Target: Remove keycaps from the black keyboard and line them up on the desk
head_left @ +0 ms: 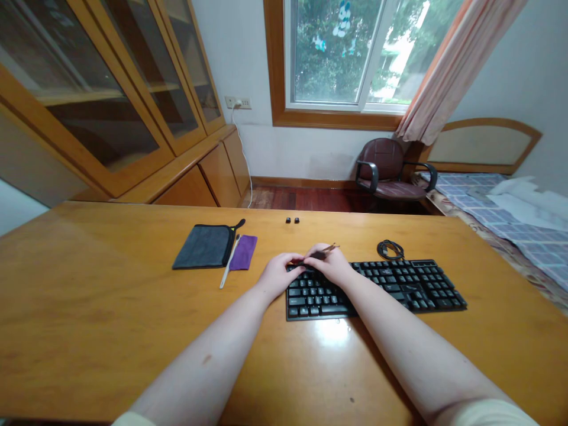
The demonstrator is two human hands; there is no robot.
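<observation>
A black keyboard (390, 281) lies flat on the wooden desk under my hands. My right hand (332, 266) is over its upper left part, fingers closed around what looks like a small brush (318, 255), with dark bristles and a thin brown handle pointing up and right. Against its fingertips is my left hand (280, 273), at the keyboard's upper left corner. Its thumb and forefinger curl together; whether they grip the brush tip, a key or the keyboard's edge is hidden. Two small black keycaps (292, 220) sit apart near the desk's far edge.
Left of the keyboard lie a folded grey cloth (199, 245), a white toothbrush (228, 263) and a purple cloth (244, 252). A coiled black cable (390, 249) rests behind the keyboard. Beyond the desk (110, 331) stand a cabinet (177, 171), a chair (386, 168) and a bed (483, 189).
</observation>
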